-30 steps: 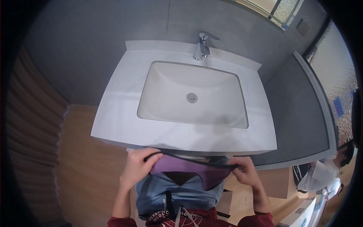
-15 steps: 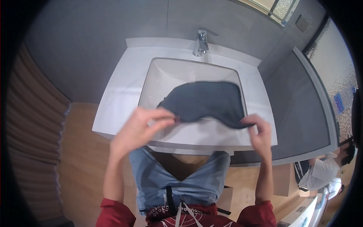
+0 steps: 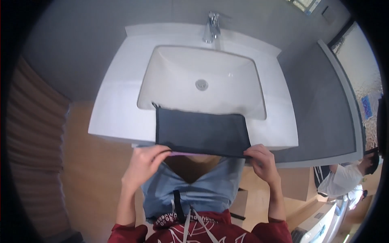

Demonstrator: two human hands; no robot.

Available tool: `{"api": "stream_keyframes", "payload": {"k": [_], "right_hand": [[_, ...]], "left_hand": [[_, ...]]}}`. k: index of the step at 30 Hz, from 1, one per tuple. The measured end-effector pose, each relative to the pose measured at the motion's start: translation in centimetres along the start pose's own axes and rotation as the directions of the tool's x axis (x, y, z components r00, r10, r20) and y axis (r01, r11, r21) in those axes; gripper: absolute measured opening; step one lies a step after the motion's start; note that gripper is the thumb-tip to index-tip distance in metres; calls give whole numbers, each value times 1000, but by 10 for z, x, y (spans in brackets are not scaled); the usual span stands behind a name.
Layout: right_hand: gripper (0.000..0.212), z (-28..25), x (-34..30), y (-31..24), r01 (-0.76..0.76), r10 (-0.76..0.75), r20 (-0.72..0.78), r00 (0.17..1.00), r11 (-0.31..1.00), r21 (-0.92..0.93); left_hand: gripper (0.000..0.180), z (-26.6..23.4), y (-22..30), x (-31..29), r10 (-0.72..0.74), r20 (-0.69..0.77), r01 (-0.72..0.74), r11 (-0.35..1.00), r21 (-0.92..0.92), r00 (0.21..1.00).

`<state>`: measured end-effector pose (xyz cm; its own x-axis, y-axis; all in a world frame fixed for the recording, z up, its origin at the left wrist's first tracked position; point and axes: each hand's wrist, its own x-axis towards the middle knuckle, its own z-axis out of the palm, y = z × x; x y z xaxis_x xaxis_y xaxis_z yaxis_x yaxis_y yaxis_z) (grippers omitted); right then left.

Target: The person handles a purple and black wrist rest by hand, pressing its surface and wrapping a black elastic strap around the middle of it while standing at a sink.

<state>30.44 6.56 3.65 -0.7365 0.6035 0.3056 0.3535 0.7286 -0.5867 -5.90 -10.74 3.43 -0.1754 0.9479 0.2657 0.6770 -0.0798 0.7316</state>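
Observation:
A dark grey cloth (image 3: 200, 130) with a darker hem lies spread over the front edge of the white washbasin counter. Its far edge reaches the basin's near rim, and a small loop shows at its far left corner. My left hand (image 3: 144, 160) pinches the near left corner, and my right hand (image 3: 261, 160) pinches the near right corner, so the near edge is drawn straight between them. A thin strip of purple shows under that edge beside my left fingers. The white sink (image 3: 178, 60) beyond the cloth has a round metal drain (image 3: 201, 84) in its floor.
A chrome faucet (image 3: 211, 28) stands behind the sink. White counter (image 3: 117, 93) surrounds the basin. A grey panel (image 3: 316, 109) stands close on the right, and a brown pleated curtain (image 3: 38, 146) hangs at the left. Farther right, a person in a white top (image 3: 342, 180) is visible.
The cloth, billowing over the sink before, now lies flatter across the counter's front edge. Both hands have come down nearer my body, still gripping its corners, and the drain has come into sight.

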Motion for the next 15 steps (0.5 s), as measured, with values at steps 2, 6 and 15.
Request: {"api": "stream_keyframes", "payload": {"k": [2,6,15], "right_hand": [[37,3,-4,-4,-46,40,74,996,996,78],[30,9,-8,-4,-190,193,-1,981,965,182],[38,23,52,20,-296,367,-272,890,916,270]], "left_hand": [[12,0,-7,-5,-75,-38,72,994,-80,996],[14,7,-8,8,-168,-151,151,981,-118,974],[16,17,-11,63,-211,-321,243,968,63,923]]}}
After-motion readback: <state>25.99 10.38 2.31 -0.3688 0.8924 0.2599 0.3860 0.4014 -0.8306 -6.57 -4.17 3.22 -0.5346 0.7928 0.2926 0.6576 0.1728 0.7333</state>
